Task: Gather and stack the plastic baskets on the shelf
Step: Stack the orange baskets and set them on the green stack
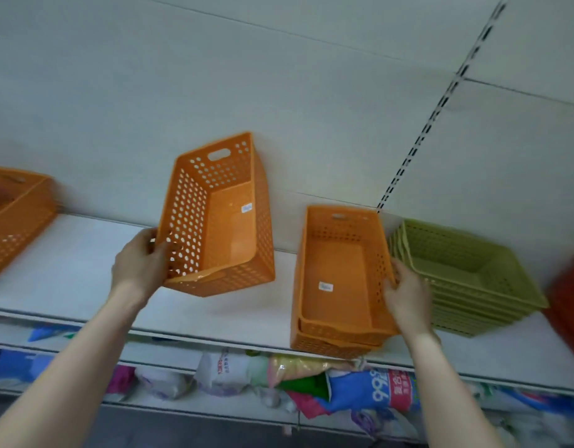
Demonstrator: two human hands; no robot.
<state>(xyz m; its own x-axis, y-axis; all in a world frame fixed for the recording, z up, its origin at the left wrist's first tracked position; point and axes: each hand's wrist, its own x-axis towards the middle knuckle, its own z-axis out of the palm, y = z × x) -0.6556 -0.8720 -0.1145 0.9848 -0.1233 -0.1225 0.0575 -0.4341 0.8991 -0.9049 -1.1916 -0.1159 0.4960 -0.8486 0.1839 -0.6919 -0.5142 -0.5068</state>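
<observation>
Left hand (140, 263) grips an orange basket (214, 218) by its near-left corner: thumb inside the rim, fingers wrapped on the outer wall. The basket is tilted, opening toward the camera, its far end up against the back panel (214, 76), its low edge close over the white shelf (69, 273) (contact unclear). Nothing in it but a small sticker on the floor.

Right hand (408, 295) is clamped on the right wall of the orange stack (340, 286), fingers curled over the rim of the top basket. The stack is nested baskets, at least two, sitting on the shelf with its front overhanging the edge. The top one holds only a sticker.

All are rigid perforated plastic, rectangular, with tapered walls and a slot handle in the end wall.

Green stack (466, 279) of nested baskets stands just right of the orange one, beside the right hand. Another orange basket (14, 215) sits far left, blurred. A red thing (570, 302) at the right edge is too blurred to tell.

Bagged goods (360, 386) lie on the shelf below.
</observation>
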